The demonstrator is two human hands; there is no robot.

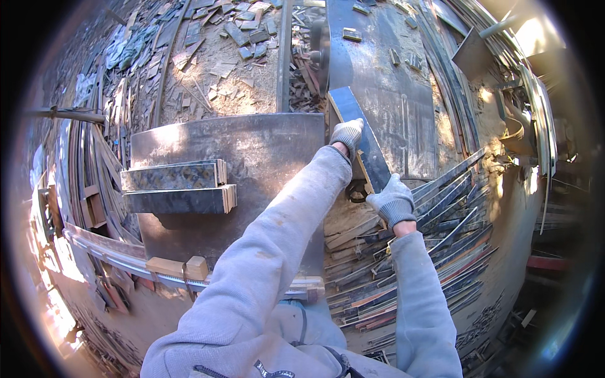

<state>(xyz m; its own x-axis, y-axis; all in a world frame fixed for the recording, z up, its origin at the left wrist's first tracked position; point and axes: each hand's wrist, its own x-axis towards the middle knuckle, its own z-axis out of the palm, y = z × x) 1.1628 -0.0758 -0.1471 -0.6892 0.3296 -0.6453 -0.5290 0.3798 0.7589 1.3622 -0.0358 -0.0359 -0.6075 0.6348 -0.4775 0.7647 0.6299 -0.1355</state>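
Observation:
Ahead of me, slanting from upper left to lower right, is a dark blue-faced plywood board [370,143] with a pale cut edge. My left hand [348,134], in a grey knit glove, is closed on its left edge near the far end. At the near end, my right hand [393,200], gloved alike, grips the board's corner. The fingertips of both hands are partly hidden. Left of my left forearm, two stacks of cut plywood strips [173,176] lie side by side on a dark metal tabletop [265,142].
A second metal surface [403,107] stretches ahead, bearing a few small wood offcuts [351,34]. Long thin strips [435,233] are piled at my right. Scrap pieces [252,34] litter the sandy ground beyond the table. A wood block [196,268] sits on the rail [113,249] along the near edge.

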